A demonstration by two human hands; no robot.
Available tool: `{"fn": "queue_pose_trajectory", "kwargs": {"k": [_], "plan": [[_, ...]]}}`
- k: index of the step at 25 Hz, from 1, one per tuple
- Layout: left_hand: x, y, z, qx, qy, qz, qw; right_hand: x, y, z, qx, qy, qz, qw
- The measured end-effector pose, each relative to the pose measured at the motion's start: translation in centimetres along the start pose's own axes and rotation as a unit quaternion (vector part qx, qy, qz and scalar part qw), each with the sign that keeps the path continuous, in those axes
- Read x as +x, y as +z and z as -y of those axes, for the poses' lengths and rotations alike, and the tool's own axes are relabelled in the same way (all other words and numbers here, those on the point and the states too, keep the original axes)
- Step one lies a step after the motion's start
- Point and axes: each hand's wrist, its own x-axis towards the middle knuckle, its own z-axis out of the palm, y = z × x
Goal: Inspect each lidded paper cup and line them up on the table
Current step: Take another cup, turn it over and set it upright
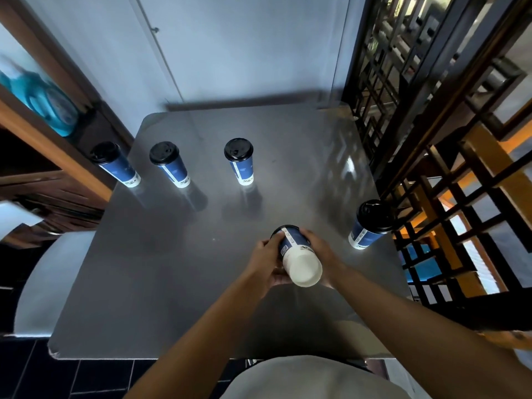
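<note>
left hand + right hand: grip wraps tilted blue paper cup | white round base up

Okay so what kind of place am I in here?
Probably a cafe or restaurant back area: a bare stainless steel table, identical blue paper cups with black lids standing on it, and a dark wooden lattice screen beside it.

I count 5 lidded cups w/ black lids: 4 upright on the steel table — 3 along its far-left part, 1 at its right edge — plus 1 tipped above its near-centre. 2 hands.
</note>
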Motion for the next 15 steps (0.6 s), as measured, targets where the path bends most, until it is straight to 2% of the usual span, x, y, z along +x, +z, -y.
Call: {"fn": "queue_pose_trajectory", "kwargs": {"k": [5, 9, 11, 13, 15], "plan": [[0.3, -0.4, 0.4, 0.006, -0.013, -0.001, 1.0, 0.4, 0.0, -0.6, 0.006, -0.007, 0.012, 1.0], [0.4, -0.5, 0.1, 0.004, -0.04, 0.003, 0.999, 0.8, 0.4, -1.0, 0.005, -0.013, -0.028, 1.0], [0.1, -0.8, 0.0, 0.047, -0.072, 0.032, 0.996, 2.0, 0.1, -1.6, -0.034, -0.022, -0.048, 0.998], [0.2, -1.0, 0.2, 0.092, -0.071, 0.053, 0.992, 2.1, 0.4, -1.5, -0.072, -0.039, -0.06, 0.995], [0.1, -0.9, 0.2, 0.065, -0.044, 0.056, 0.995, 1.7, 0.9, -1.0, -0.101, -0.06, -0.077, 0.99]]}}
